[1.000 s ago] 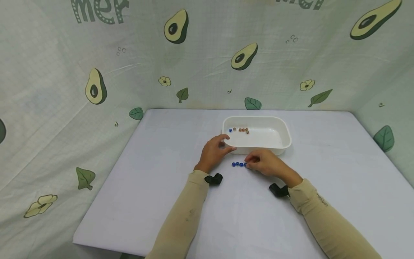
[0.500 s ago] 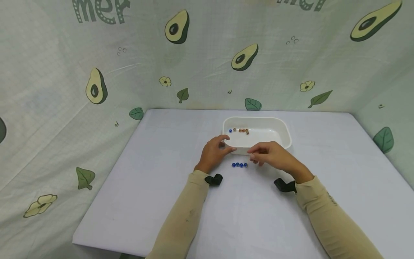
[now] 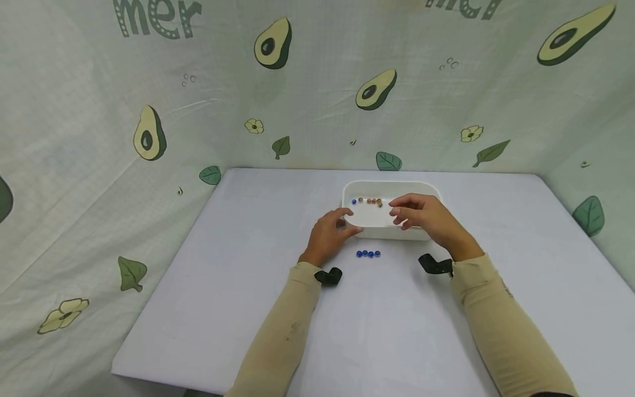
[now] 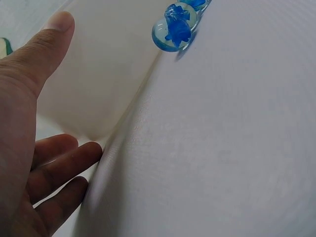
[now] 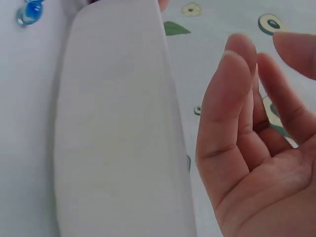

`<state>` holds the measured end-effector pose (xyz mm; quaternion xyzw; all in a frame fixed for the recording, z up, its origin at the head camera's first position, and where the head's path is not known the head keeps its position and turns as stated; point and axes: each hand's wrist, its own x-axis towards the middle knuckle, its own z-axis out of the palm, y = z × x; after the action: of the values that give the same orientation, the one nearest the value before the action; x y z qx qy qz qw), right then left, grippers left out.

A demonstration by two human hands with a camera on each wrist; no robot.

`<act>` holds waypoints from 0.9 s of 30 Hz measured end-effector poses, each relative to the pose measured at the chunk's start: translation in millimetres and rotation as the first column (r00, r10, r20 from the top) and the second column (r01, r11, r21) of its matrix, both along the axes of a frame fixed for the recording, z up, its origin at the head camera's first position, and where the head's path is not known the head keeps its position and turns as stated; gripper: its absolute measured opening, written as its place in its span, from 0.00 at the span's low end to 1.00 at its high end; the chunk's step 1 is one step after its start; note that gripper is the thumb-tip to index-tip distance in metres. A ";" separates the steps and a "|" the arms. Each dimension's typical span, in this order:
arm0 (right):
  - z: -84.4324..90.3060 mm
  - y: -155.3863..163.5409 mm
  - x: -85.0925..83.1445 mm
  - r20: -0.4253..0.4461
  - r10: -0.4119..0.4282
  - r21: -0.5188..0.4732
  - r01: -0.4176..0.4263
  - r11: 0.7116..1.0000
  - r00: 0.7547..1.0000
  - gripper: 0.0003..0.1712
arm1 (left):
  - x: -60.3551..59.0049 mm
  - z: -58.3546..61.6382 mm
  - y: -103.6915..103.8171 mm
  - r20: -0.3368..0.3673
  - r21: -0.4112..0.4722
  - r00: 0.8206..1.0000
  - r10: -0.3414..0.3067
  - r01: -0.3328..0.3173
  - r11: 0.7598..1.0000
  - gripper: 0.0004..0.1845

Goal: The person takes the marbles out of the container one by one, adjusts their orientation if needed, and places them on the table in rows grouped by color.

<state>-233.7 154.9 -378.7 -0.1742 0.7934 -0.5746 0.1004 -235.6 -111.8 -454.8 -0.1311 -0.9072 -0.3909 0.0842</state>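
A white rectangular tray (image 3: 392, 234) stands on the table. My left hand (image 3: 327, 234) holds its near left corner, fingers at the left end and thumb along the near wall. In the left wrist view the fingers (image 4: 64, 170) curl against the tray's end. My right hand (image 3: 429, 218) is over the right half of the tray, fingers spread, with nothing between them in the right wrist view. Inside the tray's left part lie a blue marble (image 3: 354, 202) and several brown marbles (image 3: 374, 201). Several blue glass marbles (image 3: 370, 254) form a short row before the tray.
A white cloth covers the table (image 3: 223, 309). Behind and beside it hangs a pale curtain (image 3: 317, 82) printed with avocados and leaves. A black wrist camera (image 3: 435, 264) sits under the right wrist, another black camera (image 3: 329, 276) at the left.
My right hand has let go of the blue marble at the row's right end, then risen and moved forward over the tray. The left hand stays at the tray's corner.
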 end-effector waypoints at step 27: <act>23.0 -18.8 -79.5 0.131 0.018 0.028 -0.021 0.999 0.991 0.27 | -3.8 -1.0 -1.6 0.022 -0.012 1.000 -0.003 0.003 1.000 0.27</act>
<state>-313.2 136.1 -355.7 -0.1425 0.7916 -0.5722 0.1603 -239.4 -113.5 -455.8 -0.1285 -0.9102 -0.3870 0.0729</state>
